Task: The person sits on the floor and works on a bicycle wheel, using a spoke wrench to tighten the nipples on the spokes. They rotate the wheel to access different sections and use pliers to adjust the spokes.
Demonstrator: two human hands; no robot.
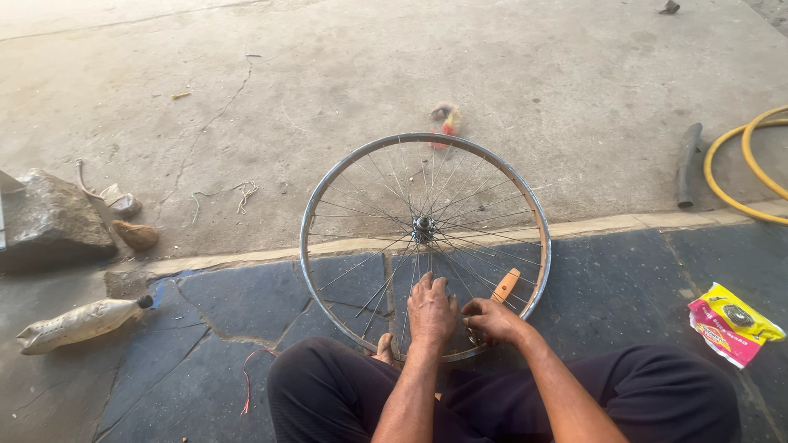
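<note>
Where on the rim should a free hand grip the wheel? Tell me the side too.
Grip the wheel at its bare rim on the left, coming from outside with fingers hooked over the edge. The rim lies flat on the ground, and both hands, left and right, crowd the near spokes.

A roadside bicycle repair spot, out in the open on the ground.

The work surface is bare cracked concrete point(345, 74) far off and dark stone slabs point(246, 299) near, with no bench. A bicycle wheel point(424, 246) stands upright on the slabs, an orange-handled tool point(505, 285) beside it. A yellow hose point(739, 164) coils at the far right, a rock point(49, 217) and a dirty plastic bottle point(78, 324) lie at the left, and a bright packet point(730, 324) at the near right.
</note>
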